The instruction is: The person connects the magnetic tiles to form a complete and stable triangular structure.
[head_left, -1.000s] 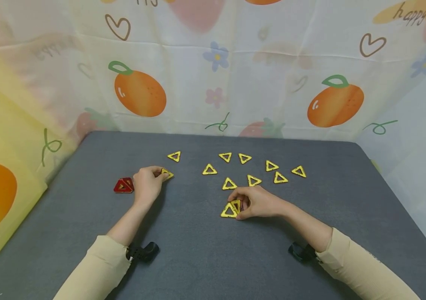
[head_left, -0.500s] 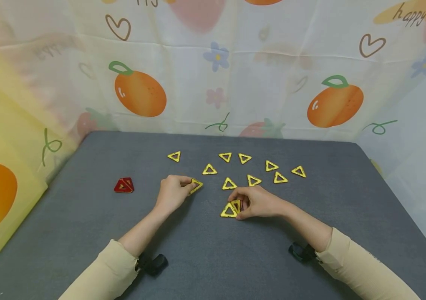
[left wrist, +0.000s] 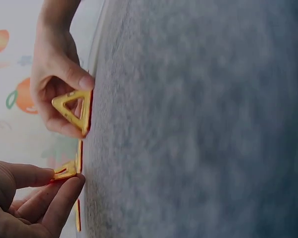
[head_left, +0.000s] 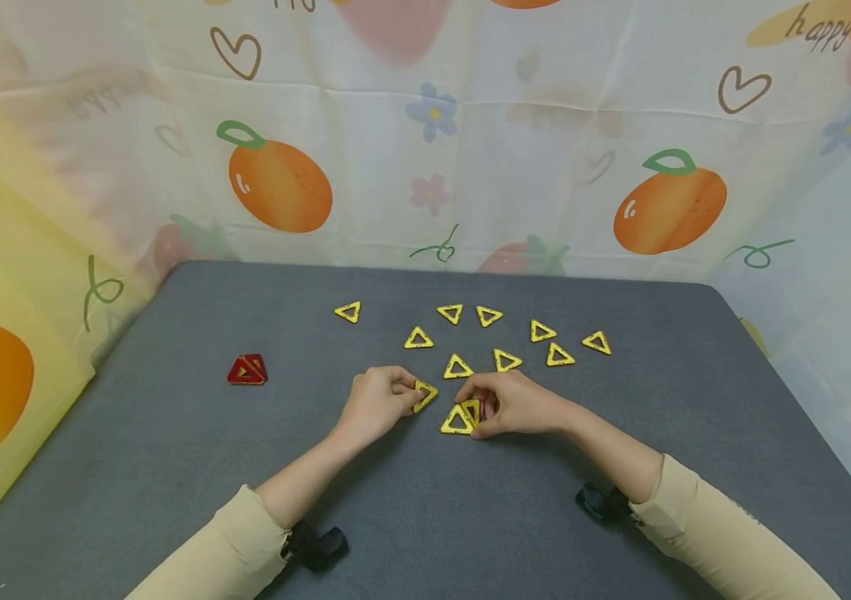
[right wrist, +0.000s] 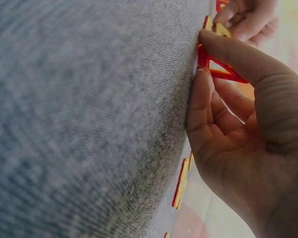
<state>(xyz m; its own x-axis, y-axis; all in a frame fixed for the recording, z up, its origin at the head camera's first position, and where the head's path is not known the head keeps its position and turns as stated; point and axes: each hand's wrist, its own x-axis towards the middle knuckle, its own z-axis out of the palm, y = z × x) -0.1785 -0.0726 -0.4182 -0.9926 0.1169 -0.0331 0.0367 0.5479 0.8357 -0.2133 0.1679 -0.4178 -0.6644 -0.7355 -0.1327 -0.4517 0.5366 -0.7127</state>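
Observation:
My left hand (head_left: 380, 404) pinches a yellow triangular magnetic tile (head_left: 425, 395) just left of my right hand, a little above the table. In the left wrist view this tile (left wrist: 65, 171) is tilted between thumb and fingers. My right hand (head_left: 518, 406) grips a pair of yellow triangular tiles (head_left: 458, 422) that stand on the table, joined at an angle. In the right wrist view the held tile (right wrist: 221, 70) shows a red inner side, pinched by the thumb and fingers. Parts of the pair are hidden behind the fingers.
Several loose yellow triangular tiles (head_left: 418, 338) lie flat across the back half of the grey table (head_left: 170, 467). One tile (head_left: 458, 367) lies just behind the hands. A red pyramid-like shape (head_left: 247, 370) of tiles sits at the left. A printed cloth (head_left: 470, 183) hangs behind.
My left hand has carried its yellow tile from the left side rightward and nearer to me, close to the standing pair. My right hand has stayed in place.

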